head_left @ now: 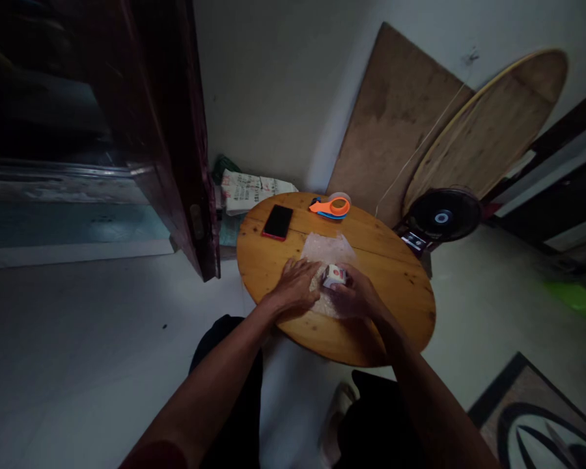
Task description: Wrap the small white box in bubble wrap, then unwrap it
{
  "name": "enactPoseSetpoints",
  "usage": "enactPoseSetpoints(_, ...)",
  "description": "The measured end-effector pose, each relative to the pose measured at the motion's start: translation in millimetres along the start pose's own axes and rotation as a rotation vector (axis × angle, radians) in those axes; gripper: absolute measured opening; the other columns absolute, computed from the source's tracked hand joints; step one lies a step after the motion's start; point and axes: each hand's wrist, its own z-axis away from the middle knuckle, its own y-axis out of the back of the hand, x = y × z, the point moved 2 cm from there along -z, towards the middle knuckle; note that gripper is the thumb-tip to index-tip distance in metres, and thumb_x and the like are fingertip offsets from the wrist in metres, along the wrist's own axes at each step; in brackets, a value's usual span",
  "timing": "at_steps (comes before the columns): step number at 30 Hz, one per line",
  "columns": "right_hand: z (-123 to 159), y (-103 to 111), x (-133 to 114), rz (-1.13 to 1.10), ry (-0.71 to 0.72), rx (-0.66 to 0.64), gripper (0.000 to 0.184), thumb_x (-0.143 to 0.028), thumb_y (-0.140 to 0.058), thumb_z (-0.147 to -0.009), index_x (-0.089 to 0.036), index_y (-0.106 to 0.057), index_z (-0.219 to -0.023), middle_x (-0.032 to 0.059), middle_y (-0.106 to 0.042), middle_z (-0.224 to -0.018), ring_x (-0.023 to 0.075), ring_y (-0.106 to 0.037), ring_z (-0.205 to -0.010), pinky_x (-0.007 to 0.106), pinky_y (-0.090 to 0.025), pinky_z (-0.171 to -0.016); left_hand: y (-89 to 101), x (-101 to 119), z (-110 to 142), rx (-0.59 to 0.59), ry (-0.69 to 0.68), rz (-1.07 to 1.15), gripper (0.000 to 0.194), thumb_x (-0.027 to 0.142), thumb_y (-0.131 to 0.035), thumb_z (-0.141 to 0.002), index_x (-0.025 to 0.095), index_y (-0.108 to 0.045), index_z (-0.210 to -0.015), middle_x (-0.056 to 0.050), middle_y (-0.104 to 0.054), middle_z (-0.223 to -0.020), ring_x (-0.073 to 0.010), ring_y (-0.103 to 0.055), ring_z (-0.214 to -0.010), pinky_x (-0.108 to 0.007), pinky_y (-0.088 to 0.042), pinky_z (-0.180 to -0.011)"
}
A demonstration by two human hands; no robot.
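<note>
A sheet of bubble wrap lies on the round wooden table. On the sheet, my right hand grips a small white box with dark and reddish print, thumb and fingers at its right side. Just left of the box, my left hand rests flat on the left part of the bubble wrap, its fingers stretched out. Parts of the sheet are hidden under both hands.
Farther back on the table are a phone and an orange and blue tape dispenser. Wooden boards lean on the wall behind. A black round fan stands at the right, and a dark door at the left.
</note>
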Motion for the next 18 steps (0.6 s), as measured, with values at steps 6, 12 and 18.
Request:
enactPoseSetpoints(6,-1,1,1,0.136,-0.012,-0.015,0.052,-0.033,-0.066,-0.074,-0.02,-0.056,-0.124,0.0059,-0.069,-0.105,0.0219,-0.064,-0.089,0.035,-0.051,-0.08,-1.7,-2,0,-0.014,-0.001,0.009,0.067,0.035,-0.051,-0.08,0.021,-0.034,-0.143,-0.009,-0.042,-0.15,-0.0281,-0.03,-0.142,-0.052,-0.012,-0.118)
enactPoseSetpoints(12,5,-3,-1,0.195,0.015,0.062,0.06,-0.034,-0.064,-0.076,-0.018,-0.05,-0.132,0.0116,-0.063,-0.121,0.0258,-0.062,-0.101,0.042,-0.05,-0.089,-2.5,-3,-2,-0.023,0.0,0.023,0.072,0.035,-0.053,-0.079,0.018,-0.032,-0.145,-0.011,-0.04,-0.151,-0.0298,-0.027,-0.143,-0.053,-0.011,-0.118)
enactPoseSetpoints(18,42,7,-15,0.182,0.048,0.213,0.045,-0.042,-0.061,-0.084,-0.021,-0.054,-0.124,0.0137,-0.058,-0.122,0.0242,-0.063,-0.098,0.041,-0.055,-0.082,-0.8,-2,1,-0.008,-0.026,0.036,0.068,0.033,-0.052,-0.079,0.022,-0.034,-0.144,-0.007,-0.042,-0.15,-0.0279,-0.029,-0.142,-0.051,-0.01,-0.118)
